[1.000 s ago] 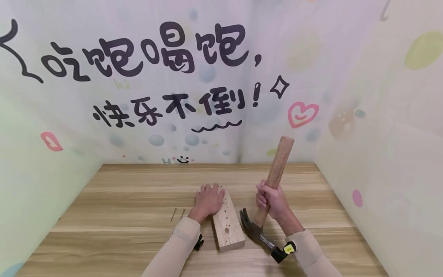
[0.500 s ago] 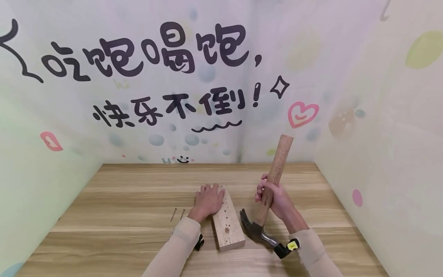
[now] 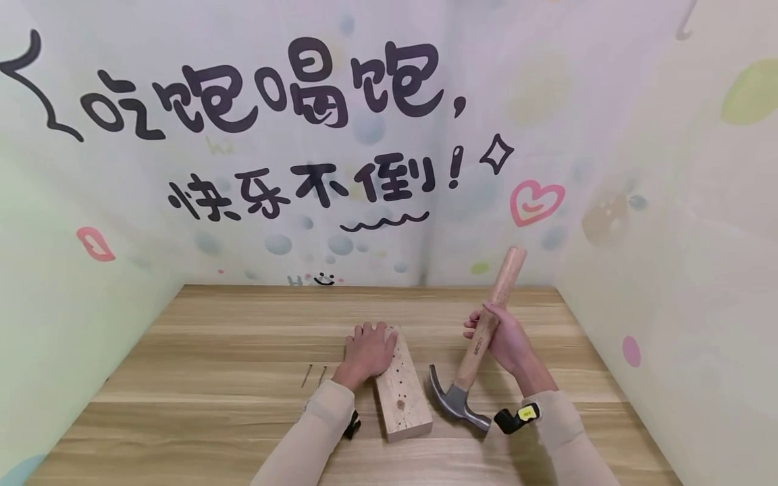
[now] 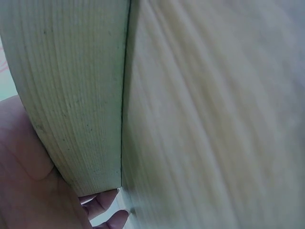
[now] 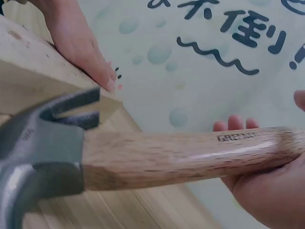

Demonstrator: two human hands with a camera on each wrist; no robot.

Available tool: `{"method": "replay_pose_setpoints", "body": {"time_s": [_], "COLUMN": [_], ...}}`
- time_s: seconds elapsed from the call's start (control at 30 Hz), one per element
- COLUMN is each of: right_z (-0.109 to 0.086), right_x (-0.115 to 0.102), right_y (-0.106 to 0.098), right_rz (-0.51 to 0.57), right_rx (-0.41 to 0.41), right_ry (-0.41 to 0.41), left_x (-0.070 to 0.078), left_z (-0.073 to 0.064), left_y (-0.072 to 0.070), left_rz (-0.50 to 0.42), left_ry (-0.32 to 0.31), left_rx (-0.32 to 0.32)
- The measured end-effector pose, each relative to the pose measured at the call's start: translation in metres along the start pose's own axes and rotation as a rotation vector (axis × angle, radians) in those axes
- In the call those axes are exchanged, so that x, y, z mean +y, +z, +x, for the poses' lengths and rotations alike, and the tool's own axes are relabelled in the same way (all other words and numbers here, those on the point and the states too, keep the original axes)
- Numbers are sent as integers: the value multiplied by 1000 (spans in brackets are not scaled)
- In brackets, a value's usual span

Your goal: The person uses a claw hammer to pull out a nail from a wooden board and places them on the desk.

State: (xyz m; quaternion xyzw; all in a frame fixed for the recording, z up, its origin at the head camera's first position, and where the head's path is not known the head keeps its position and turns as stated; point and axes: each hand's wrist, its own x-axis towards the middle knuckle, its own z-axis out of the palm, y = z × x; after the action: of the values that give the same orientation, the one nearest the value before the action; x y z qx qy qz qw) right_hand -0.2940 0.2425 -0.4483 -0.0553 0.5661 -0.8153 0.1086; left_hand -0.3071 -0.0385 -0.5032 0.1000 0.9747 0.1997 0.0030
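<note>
A pale wooden block (image 3: 404, 405) with small dark holes and a knot lies lengthwise on the table. My left hand (image 3: 367, 351) holds down its far part, thumb along the top; in the left wrist view the fingertips (image 4: 102, 202) bend past the block's end. Right of the block, my right hand (image 3: 507, 337) holds a claw hammer (image 3: 460, 401) mid-handle, head low and handle slanting up to the right. Across the palm lies the wooden handle (image 5: 157, 157), several fingertips showing beyond it in the right wrist view. The claw (image 5: 74, 107) points toward the block.
Two nails (image 3: 306, 375) lie on the wood-grain table (image 3: 231, 324) left of the block, one close to the left sleeve (image 3: 328, 401). Printed cloth walls (image 3: 389, 256) enclose the table at the back and both sides.
My right hand has shifted right along with the hammer, its fingers looser on the handle. The handle leans further right, and the hammer's striking face shows beside the wrist camera. My left hand stays put.
</note>
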Motion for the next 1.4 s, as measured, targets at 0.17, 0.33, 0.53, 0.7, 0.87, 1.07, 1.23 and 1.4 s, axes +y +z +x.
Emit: {"method": "replay_pose_setpoints", "body": {"time_s": [0.17,0.33,0.53,0.7,0.87,1.07,1.23,1.4], "right_z": [6,12,17,19,20,20,17,14], "right_x": [3,10,21,26,27,29,24,22], "right_y": [-13,-21,-29,-37,-43,-44,-42,-43], "right_rz": [-67,-119,-128,-103,-113,-136,-161,-146], "right_rx": [39,104,129,109,90,133,199,182], "right_ry": [87,178,218,262,311,325,307,315], "left_x": [0,1,4,4,3,3,3,2], "left_z": [-1,-1,-2,-3,-2,-2,-2,-2], "left_y": [-2,-3,-3,-3,-2,-2,-3,-1], "left_rz": [1,1,-7,-1,-7,-12,-9,-2], "left_ry": [3,2,-2,-1,3,8,12,14], "left_rx": [3,2,4,9,11,9,9,10]}}
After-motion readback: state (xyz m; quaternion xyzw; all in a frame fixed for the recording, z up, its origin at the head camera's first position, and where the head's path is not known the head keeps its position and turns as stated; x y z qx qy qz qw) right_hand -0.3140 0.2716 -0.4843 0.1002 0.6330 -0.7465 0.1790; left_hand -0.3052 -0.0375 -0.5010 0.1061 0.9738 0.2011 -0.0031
